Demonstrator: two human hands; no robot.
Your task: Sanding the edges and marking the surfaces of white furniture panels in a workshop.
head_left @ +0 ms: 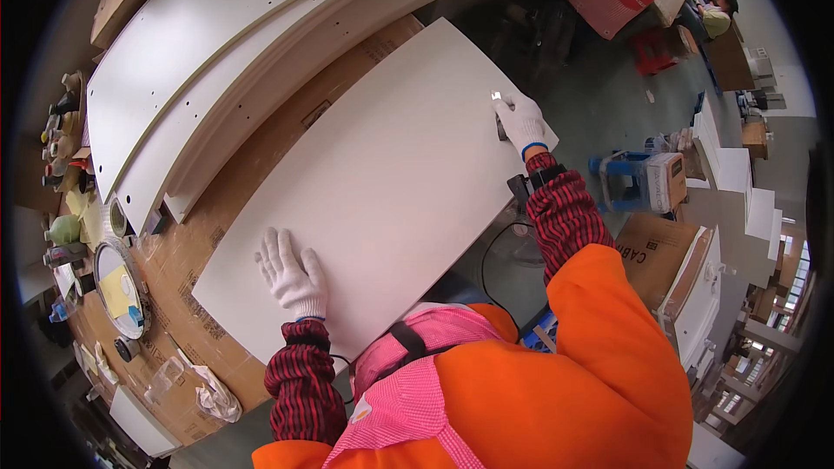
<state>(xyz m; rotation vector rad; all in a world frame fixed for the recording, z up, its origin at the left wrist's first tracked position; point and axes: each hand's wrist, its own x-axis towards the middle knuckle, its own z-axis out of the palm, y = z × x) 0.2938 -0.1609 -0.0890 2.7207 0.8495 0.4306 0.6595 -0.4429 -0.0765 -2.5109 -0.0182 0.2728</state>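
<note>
A large white board (pixel 391 165) lies at a slant in front of me on a cardboard-covered bench. My left hand (pixel 294 278), in a white knit glove, rests flat on the board's near left part with its fingers spread. At the far right end, my gloved right hand (pixel 525 122) is closed around a small hand tool (pixel 501 128). The tool has a dark body and a shiny metal tip by the board's right edge. Its exact kind is hidden by the fingers.
Beyond the board is a stack of white panels (pixel 200 43) with drilled holes. Bottles (pixel 65 143) and a round tray (pixel 102 282) sit at the left on the cardboard (pixel 187 252). To the right stand a blue stool (pixel 618 181) and a carton (pixel 651 252). Another person (pixel 717 19) is far off.
</note>
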